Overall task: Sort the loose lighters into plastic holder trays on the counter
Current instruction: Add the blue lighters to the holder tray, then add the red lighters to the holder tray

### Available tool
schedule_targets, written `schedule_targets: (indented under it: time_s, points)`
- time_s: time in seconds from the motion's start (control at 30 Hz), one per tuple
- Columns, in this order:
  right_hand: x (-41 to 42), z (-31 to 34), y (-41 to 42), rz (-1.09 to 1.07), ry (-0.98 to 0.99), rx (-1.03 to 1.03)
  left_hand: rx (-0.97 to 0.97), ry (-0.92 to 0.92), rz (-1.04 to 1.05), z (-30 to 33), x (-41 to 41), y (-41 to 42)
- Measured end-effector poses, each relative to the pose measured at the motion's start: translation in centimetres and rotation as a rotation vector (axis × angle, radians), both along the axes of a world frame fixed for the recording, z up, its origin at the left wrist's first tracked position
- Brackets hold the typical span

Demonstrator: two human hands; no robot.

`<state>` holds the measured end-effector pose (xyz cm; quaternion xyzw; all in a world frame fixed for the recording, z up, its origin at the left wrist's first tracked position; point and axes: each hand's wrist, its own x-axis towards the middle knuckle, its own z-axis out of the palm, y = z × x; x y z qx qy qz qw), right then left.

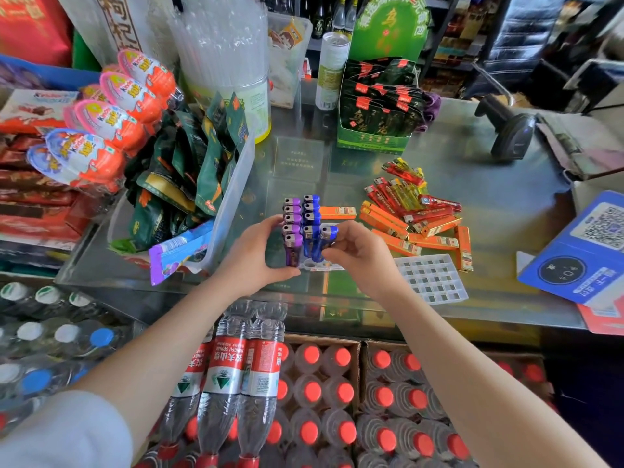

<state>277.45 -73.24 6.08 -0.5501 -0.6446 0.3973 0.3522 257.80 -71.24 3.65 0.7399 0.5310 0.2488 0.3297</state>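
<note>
On the glass counter [472, 157], mid-frame: white holder tray [317, 265] with purple lighters [292, 217] in its left column, blue lighters [311, 214] in the next one. Right hand [358, 255] pinches one blue lighter [327, 241] by its body, upright, just right of the blue column at the tray's near end, apparently going into a slot. Left hand [256, 255] is curled round the tray's left near corner, thumb along the front edge, fingers against the purple column.

To seat it well, I'd say: keep it vertical, base over an open hole (several show at the tray's front edge), push straight down, left hand bracing so the tray doesn't skate on glass. Watch the neighbours, they look easy to tip.

Right of the tray: loose pile of orange lighters [415, 231], with red and yellow lighters [405, 194] beyond them. Second, empty grid tray [432, 278] sits right of the first, nearer the counter edge. Most of the sort looks still to do.
</note>
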Motion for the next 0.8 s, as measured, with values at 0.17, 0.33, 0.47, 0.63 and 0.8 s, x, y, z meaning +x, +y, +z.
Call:
schedule_targets:
  time_s: [0.17,0.33,0.47,0.63,0.8]
  points:
    - [-0.5,0.0,-0.2,0.039,-0.082,0.022,-0.008,0.018,0.005,-0.4,-0.1,0.3]
    - [-1.1,-0.4,-0.8,0.065,-0.161,0.120,-0.013,0.017,0.006,-0.7,-0.2,0.5]
    - [-1.1,-1.0,-0.8,0.075,-0.277,0.187,-0.013,0.016,0.013,-0.8,-0.2,0.6]
    - [-1.0,-1.2,-0.7,0.059,-0.344,0.223,-0.023,0.017,0.014,-0.8,-0.1,0.5]
    - [-0.4,-0.6,-0.1,0.099,-0.505,0.171,-0.030,0.006,-0.007,-0.2,0.1,0.3]
